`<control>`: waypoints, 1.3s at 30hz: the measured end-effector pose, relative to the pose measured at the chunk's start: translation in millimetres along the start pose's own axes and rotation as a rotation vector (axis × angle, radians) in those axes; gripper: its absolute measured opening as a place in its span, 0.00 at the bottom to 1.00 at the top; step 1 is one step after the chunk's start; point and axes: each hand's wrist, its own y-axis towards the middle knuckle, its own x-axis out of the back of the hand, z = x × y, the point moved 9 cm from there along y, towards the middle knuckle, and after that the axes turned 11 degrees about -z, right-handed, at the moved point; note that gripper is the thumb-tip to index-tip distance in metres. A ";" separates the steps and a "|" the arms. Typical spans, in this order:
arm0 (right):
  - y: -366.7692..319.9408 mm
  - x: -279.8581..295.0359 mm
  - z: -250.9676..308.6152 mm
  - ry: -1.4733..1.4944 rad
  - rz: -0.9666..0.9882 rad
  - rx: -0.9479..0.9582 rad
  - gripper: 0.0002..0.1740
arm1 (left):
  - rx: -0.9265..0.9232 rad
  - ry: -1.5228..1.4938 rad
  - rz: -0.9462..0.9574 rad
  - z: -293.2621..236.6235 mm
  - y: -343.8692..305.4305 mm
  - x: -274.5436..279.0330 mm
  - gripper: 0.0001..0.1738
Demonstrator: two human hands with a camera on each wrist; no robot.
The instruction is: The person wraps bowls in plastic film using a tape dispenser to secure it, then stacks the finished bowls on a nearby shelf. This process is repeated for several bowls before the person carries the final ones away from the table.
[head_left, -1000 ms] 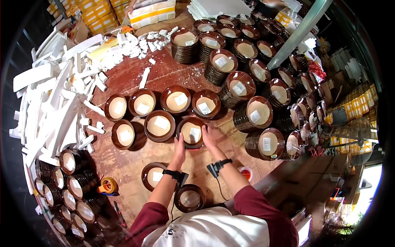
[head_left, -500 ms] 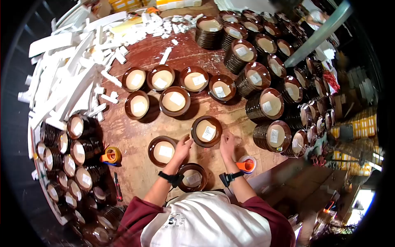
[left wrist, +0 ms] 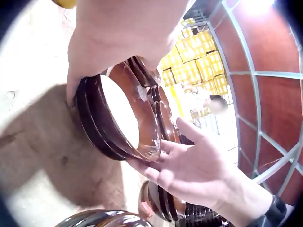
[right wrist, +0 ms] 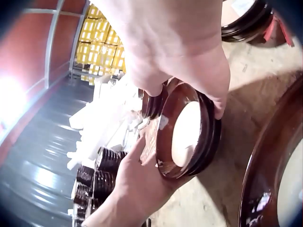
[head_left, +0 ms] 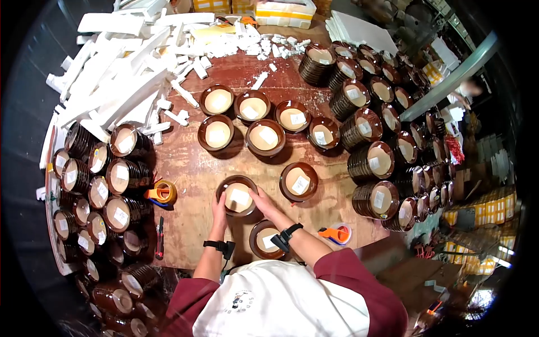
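Observation:
A short nested stack of brown glazed bowls [head_left: 238, 196] with pale insides and a white label is held between both hands. My left hand [head_left: 219, 212] grips its left side. On the opposite side, my right hand [head_left: 264, 204] holds the rim. The left wrist view shows the stack [left wrist: 124, 111] tilted, with the right palm [left wrist: 189, 170] turned toward its side. Fingers of the left hand [right wrist: 142, 184] pass beneath the stack in the right wrist view. A labelled bowl [head_left: 298, 182] stands just right of the hands, another bowl [head_left: 266, 240] nearer the body.
Several labelled bowls [head_left: 265, 138] stand farther back. Tall bowl stacks [head_left: 365, 124] fill the right side, more stacks [head_left: 119, 174] the left. White foam scraps [head_left: 129, 84] lie at back left. A tape dispenser [head_left: 163, 194], a cutter [head_left: 160, 238] and an orange-handled tool [head_left: 335, 233] flank the work area.
Both hands drew one bowl nearer the body, then let go. They have moved left and now hold the neighbouring bowl stack. The head view has also shifted.

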 end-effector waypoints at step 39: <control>-290.9 240.7 45.6 -1.100 -0.260 0.601 0.24 | -0.029 0.292 0.489 -24.3 -198.0 -16.6 0.10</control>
